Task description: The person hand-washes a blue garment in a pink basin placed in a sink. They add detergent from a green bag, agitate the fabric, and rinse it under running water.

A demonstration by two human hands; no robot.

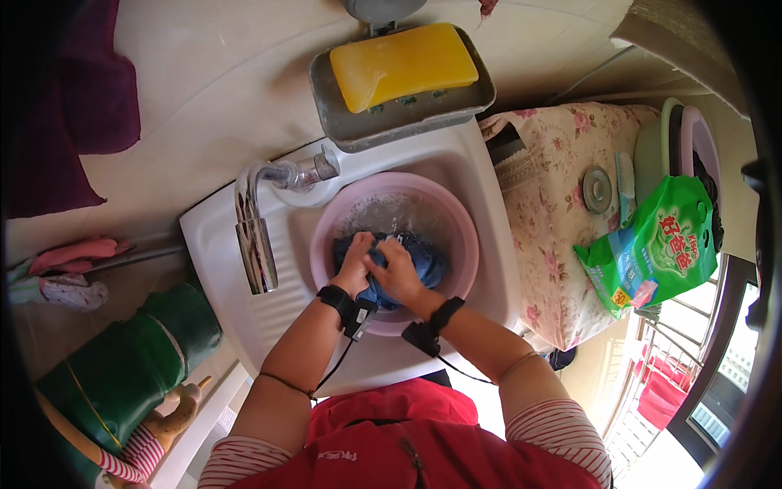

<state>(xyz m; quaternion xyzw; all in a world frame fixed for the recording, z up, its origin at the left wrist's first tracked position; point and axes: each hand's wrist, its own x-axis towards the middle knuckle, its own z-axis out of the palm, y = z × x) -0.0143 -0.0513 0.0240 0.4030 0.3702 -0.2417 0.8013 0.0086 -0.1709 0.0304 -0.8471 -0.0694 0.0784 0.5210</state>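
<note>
Both My Hands (377,265) Are Gripping Blue Cloth (429,259) in a Pink Basin

My left hand (355,259) and my right hand (397,270) are working close together, fingers curling inward and pinching the wet, bunched blue cloth between them; some fingertips are hiding in its folds. The cloth is lying beneath my hands and spreading to the right of them, with foamy water showing just beyond my fingers.

The pink basin (467,236) is ringing both hands, its rim passing under my wrists, and it is sitting in the white sink (273,346). Left of my left hand, the chrome faucet (256,248) is standing outside the basin. Straight beyond my hands, a grey soap dish (407,128) is holding a big yellow soap bar (405,65).

To the right of my right hand, a flowered cover (533,236) is carrying a round metal dish (597,190), a brush (626,183) and a green packet (656,244). Far left of my hands, a purple towel (98,94) is hanging and pink gloves (77,255) are drooping. A black band (334,298) is circling my left wrist, another (445,314) my right, and cables are trailing toward me from both.
</note>
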